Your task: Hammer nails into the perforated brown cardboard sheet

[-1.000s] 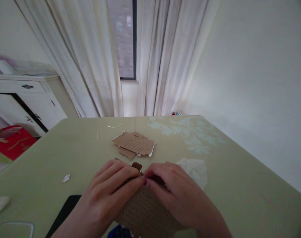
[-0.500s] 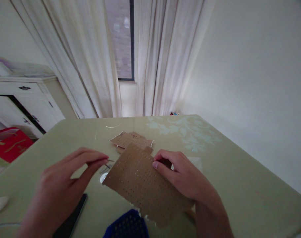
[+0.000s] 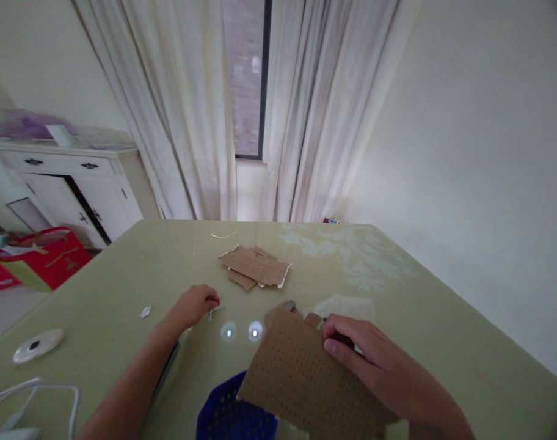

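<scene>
My right hand point(image 3: 367, 351) grips the upper right edge of a brown piece of cardboard point(image 3: 301, 366) covered in rows of small holes. The sheet is tilted, its lower left corner over a blue perforated basket point(image 3: 230, 412). Farther off to the left, my left hand point(image 3: 198, 304) is at the tabletop with its fingers pinched together. Several thin pale sticks point(image 3: 217, 310) lie right at these fingertips. What is between the fingers, if anything, is too small to make out.
Torn cardboard pieces point(image 3: 258, 266) lie stacked at mid-table. A dark flat object point(image 3: 167, 366) is partly hidden by my left forearm. White cables point(image 3: 74, 397) and a white oval object point(image 3: 38, 346) are at the left. A clear sheet point(image 3: 347, 305) lies beyond my right hand.
My left hand has moved away from the cardboard, forward and down to the thin sticks. The cardboard and my right hand have shifted right and lower in view. The view has turned slightly left.
</scene>
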Tool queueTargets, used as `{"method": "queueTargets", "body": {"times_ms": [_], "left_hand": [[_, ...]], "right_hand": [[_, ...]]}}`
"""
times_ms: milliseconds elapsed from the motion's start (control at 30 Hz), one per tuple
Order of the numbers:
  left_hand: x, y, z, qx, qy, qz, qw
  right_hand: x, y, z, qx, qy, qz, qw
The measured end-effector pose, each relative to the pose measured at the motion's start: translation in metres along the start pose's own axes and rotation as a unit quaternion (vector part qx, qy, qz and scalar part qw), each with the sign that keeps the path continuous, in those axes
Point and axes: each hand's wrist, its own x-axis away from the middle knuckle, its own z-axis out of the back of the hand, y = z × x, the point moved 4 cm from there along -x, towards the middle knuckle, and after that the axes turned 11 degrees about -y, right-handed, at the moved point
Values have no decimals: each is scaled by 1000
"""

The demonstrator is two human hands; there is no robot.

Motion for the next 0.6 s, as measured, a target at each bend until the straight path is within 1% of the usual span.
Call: {"method": "queueTargets", "body": {"times_ms": [100,200,267,300,367,400,467,500,533,600], "left_hand": [[-11,7,-5,-25,-1,-5,1000],[-13,15,-8,-37,24,-4,999],[-6,20,-8,-34,58,-3,998],[2,22,-8,-28,79,-4,996],[25,25,-14,-15,119,-12,993],[39,25,-21,3,139,-23,990],[71,23,-46,59,164,-56,983],[87,20,-62,158,188,-91,965],[100,16,-82,256,191,-105,942],[117,10,-125,413,169,-89,890]], "right_hand": [[10,11,-15,-21,5,-25,999],[16,17,-26,-36,14,-34,999],[15,18,-30,-38,11,-33,999],[14,18,-31,-36,7,-31,999],[9,16,-33,-29,-6,-25,999],[5,14,-34,-24,-13,-21,999],[-2,10,-35,-9,-33,-10,999],[-7,7,-36,0,-44,-3,999],[-12,4,-37,12,-56,6,998],[-25,-2,-41,34,-88,23,995]]}}
